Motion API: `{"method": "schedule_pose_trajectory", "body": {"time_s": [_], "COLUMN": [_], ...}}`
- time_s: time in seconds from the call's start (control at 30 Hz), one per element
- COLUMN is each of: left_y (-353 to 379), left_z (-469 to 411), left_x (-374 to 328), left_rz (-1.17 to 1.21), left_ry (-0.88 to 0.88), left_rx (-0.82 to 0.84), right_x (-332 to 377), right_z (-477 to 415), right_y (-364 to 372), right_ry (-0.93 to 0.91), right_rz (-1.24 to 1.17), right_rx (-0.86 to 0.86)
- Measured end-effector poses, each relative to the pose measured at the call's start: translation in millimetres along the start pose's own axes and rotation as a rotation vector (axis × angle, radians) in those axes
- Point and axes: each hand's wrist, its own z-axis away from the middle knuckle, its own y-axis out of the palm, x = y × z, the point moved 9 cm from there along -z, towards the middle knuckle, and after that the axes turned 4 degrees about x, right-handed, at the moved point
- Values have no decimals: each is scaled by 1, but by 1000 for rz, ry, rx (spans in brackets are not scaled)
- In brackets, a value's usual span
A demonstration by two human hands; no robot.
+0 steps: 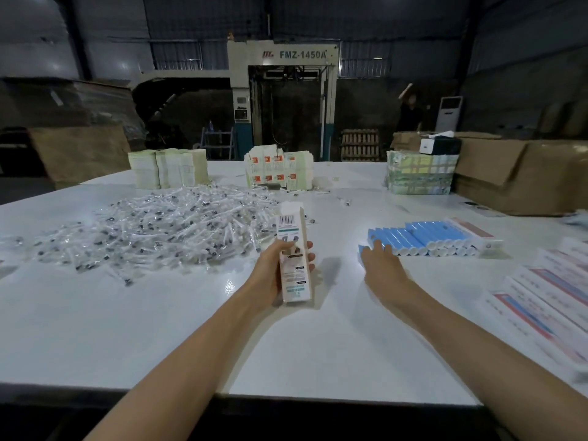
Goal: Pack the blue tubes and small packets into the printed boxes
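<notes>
Our left hand [275, 270] grips 1 printed box [294, 249] pointing to 12 o'clock. Our right hand [380, 262], fingers straight, touches the blue tubes [423, 235] at its 1 o'clock, their long axes running 11 to 5.

Left forearm enters from 7 o'clock, runs toward 1 o'clock. Left hand [273, 272] grips a printed box [290, 227] held on end, thumb across its near face, fingertips curled round its 3 o'clock edge. Right forearm enters from 5 o'clock, runs toward 11 o'clock. Right hand [380, 265] palm down, fingers straight.
</notes>
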Motion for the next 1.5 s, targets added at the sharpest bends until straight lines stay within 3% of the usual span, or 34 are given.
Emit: {"method": "schedule_pose_trajectory", "body": {"time_s": [0.13,0.33,0.4,0.53,0.63,0.73,0.97,1.13,1.27,1.5], "left_y": [0,15,13,9,13,16,14,19,17,11], "left_z": [2,13,15,15,16,17,16,15,12,11], "left_x": [-4,-12,-15,-21,-20,-21,-19,-14,-15,-1], "left_rz": [-50,-261,-283,-304,-318,-317,-314,-351,-351,-232], "left_ry": [5,73,90,108,112,118,123,113,121,73], "left_rx": [-52,42,34,10,30,58,79,131,118,95], "right_x": [-8,-15,-18,-2,16,31,26,36,52,74], "right_z": [26,21,12,0,-8,-15,-27,-32,-28,-24], "right_y": [-2,-25,-41,-104,-153,-171,-162,-157,-148,-117], "right_ry": [8,30,52,-106,-284,-292,-266,-369,-395,-442], "right_rz": [-118,-357,-661,-1658,-1903,-1858,-1477,-1163,-1133,-819], "right_rx": [49,50,36,-12,-99,-133,-215,7,69,-67]}}
